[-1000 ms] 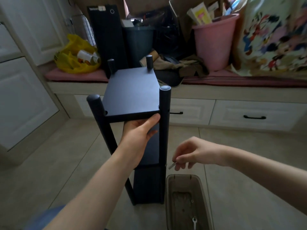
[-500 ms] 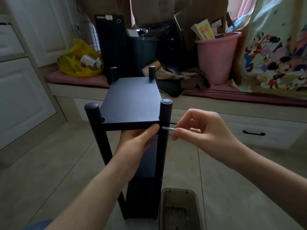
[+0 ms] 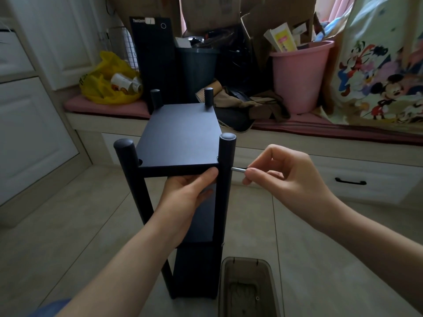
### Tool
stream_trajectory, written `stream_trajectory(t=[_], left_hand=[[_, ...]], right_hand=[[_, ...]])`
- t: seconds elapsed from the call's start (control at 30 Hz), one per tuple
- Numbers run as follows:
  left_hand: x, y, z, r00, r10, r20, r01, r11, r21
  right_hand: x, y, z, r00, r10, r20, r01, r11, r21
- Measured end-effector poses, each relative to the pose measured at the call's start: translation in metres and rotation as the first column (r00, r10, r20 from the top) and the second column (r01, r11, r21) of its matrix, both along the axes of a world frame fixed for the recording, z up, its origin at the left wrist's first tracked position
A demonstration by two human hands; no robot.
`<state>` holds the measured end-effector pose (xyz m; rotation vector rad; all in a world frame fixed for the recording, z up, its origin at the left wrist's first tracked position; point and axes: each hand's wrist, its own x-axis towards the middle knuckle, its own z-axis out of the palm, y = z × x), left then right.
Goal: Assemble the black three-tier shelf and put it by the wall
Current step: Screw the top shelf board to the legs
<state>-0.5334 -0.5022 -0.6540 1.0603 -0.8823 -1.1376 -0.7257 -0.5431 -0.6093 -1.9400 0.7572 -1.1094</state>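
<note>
Left of the shelf and behind it lies a yellow bag (image 3: 105, 83) with rubbish in it. The shelf (image 3: 180, 138) itself stands upright on the tiled floor (image 3: 68, 225), right in front of the person, well short of any wall. It is black, tall and narrow, with four round posts and its top board already sitting between them. At the shelf's front edge the left hand (image 3: 185, 193) grips the top board (image 3: 178, 171), the thumb laid along the edge and the fingers curled underneath, steadying it. Just right of that stands the shelf's right front post (image 3: 225, 168), and a small metal screw (image 3: 239, 169) meets its outer side at the height of the top board. The right hand (image 3: 286, 175) pinches the screw's far end between thumb and fingertips. Beside the foot of the shelf, on its right, sits an open plastic box (image 3: 247, 289), and far behind the shelf on the right is a pink bucket (image 3: 297, 76). The shelf looks light and stiff but top-heavy for its small footprint, so it probably tips easily. The safest hold for carrying seems to be two posts or under the top board. The screw is tiny and smooth, so it is likely to slip from the fingers.
</note>
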Motion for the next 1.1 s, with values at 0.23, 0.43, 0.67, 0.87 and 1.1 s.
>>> stream_trajectory(t=[0.23, 0.43, 0.67, 0.87, 1.1], left_hand=[[0.0, 0.001, 0.001, 1.0, 0.0, 0.0, 0.0, 1.0, -0.004], [-0.002, 0.003, 0.002, 0.999, 0.035, -0.005, -0.035, 0.999, -0.034], [-0.001, 0.002, 0.001, 0.999, 0.04, 0.02, -0.039, 0.998, -0.056], [0.001, 0.001, -0.001, 0.998, 0.028, 0.047, -0.025, 0.997, -0.071], [0.003, 0.001, -0.001, 0.998, 0.026, 0.063, -0.02, 0.996, -0.086]], right_hand=[[0.004, 0.002, -0.006, 1.0, 0.015, 0.016, -0.016, 0.999, 0.032], [0.008, 0.001, -0.013, 1.0, -0.003, 0.026, 0.002, 0.999, 0.043], [0.011, -0.001, -0.011, 0.998, -0.053, 0.045, 0.052, 0.999, 0.01], [0.015, 0.0, -0.01, 0.998, -0.046, 0.051, 0.046, 0.999, 0.013], [0.021, -0.001, -0.011, 0.996, -0.075, 0.056, 0.072, 0.996, 0.048]])
